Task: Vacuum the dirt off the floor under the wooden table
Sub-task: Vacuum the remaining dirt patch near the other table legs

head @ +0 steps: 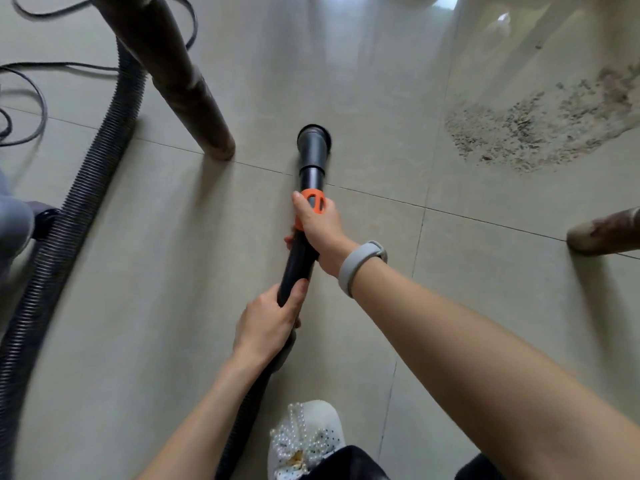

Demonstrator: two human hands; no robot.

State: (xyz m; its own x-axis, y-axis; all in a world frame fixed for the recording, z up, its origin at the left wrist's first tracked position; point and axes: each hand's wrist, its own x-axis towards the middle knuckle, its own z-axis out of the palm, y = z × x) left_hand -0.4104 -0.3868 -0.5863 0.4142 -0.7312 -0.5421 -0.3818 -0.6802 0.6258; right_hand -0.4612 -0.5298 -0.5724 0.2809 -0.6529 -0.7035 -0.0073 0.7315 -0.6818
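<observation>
A black vacuum wand points away from me, and its round nozzle is down at the tiled floor. My right hand grips the wand at its orange collar. My left hand grips the wand lower down, near where the ribbed hose joins it. A wide patch of sandy dirt lies on the tiles to the upper right, well apart from the nozzle. One dark wooden table leg stands just left of the nozzle, and a second leg foot shows at the right edge.
A ribbed black hose runs down the left side of the floor. Thin cables loop at the upper left. A grey vacuum body sits at the left edge. My white beaded shoe is at the bottom centre.
</observation>
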